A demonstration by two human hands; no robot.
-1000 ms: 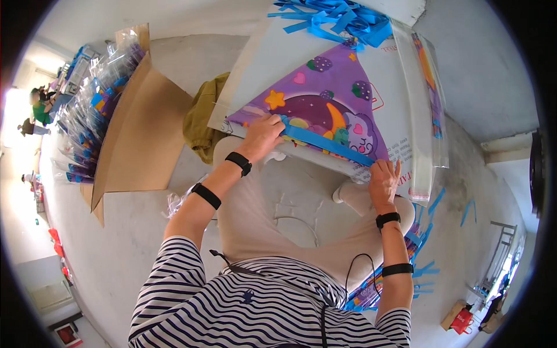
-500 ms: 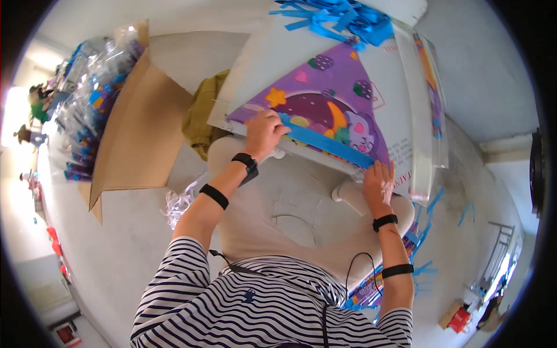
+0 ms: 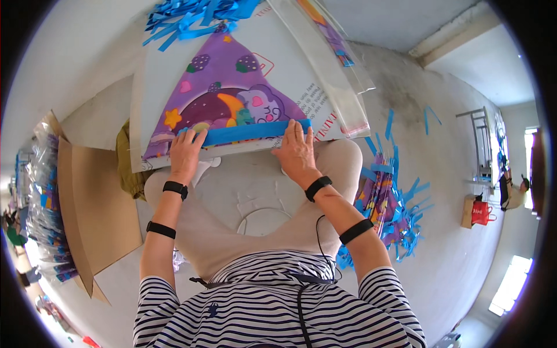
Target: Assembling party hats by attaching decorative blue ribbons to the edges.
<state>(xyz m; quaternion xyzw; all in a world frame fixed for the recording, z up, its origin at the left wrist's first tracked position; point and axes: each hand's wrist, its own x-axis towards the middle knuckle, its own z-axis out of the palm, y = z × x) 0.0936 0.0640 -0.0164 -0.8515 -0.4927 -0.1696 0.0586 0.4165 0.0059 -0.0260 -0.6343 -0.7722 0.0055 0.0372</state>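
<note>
A purple triangular kite [image 3: 223, 75], printed with a moon, stars and berries, lies on a flat white board [image 3: 152, 93] over my knees. Along its near edge runs a blue strip [image 3: 243, 134]. My left hand [image 3: 185, 155] is closed at the strip's left end, fingers bent over it and thumb along its side. On the right end lie the outstretched fingers of my right hand [image 3: 297, 153], with the thumb apart near the board's front edge. Blue ribbons [image 3: 197, 16] are heaped at the kite's far tip.
Clear plastic sleeves [image 3: 325, 75] lie along the board's right side. At left stands an open cardboard box [image 3: 98, 203] beside packed kites in plastic [image 3: 46, 203]. Olive cloth [image 3: 129, 165] hangs by my left knee. More purple kites with blue ribbons [image 3: 389, 203] lie on the floor at right.
The view has turned to the right, so the board appears further left. My left hand's fingers have shifted on the strip, and my right hand now lies flatter on its right end.
</note>
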